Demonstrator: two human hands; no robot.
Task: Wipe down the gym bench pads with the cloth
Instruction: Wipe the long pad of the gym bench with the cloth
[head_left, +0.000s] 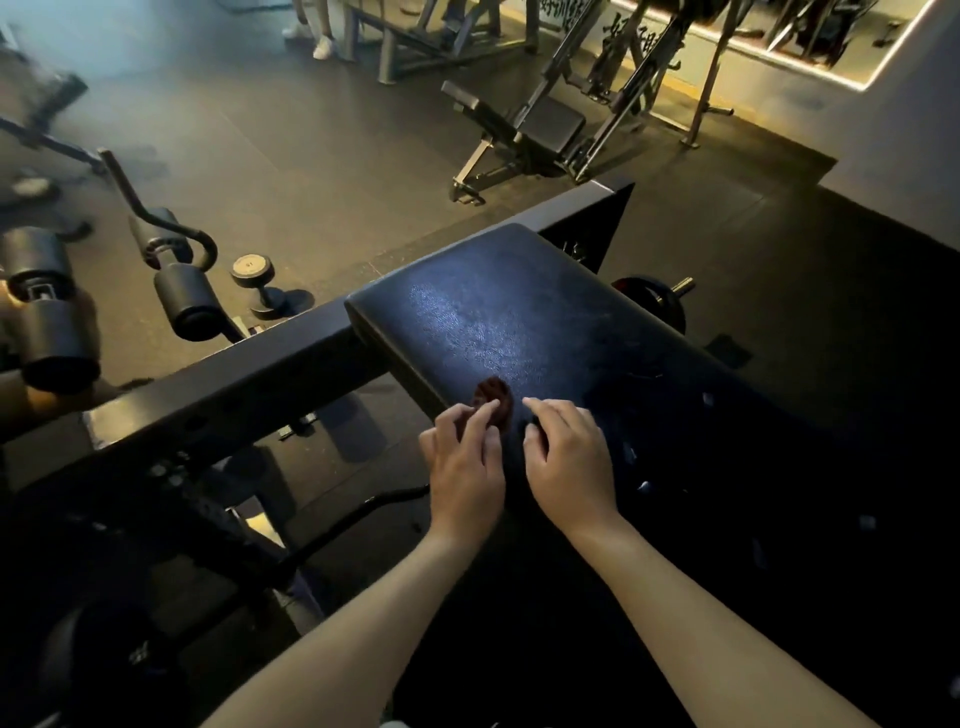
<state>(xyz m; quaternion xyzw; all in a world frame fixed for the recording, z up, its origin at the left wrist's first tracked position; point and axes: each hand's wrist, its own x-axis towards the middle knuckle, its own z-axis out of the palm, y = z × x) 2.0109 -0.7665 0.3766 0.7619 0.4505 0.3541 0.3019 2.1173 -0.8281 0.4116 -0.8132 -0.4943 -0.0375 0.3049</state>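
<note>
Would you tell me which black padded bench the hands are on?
The large glossy black pad in the foreground, under the left hand and right hand; the angled black bench stands across the floor, untouched.
</note>
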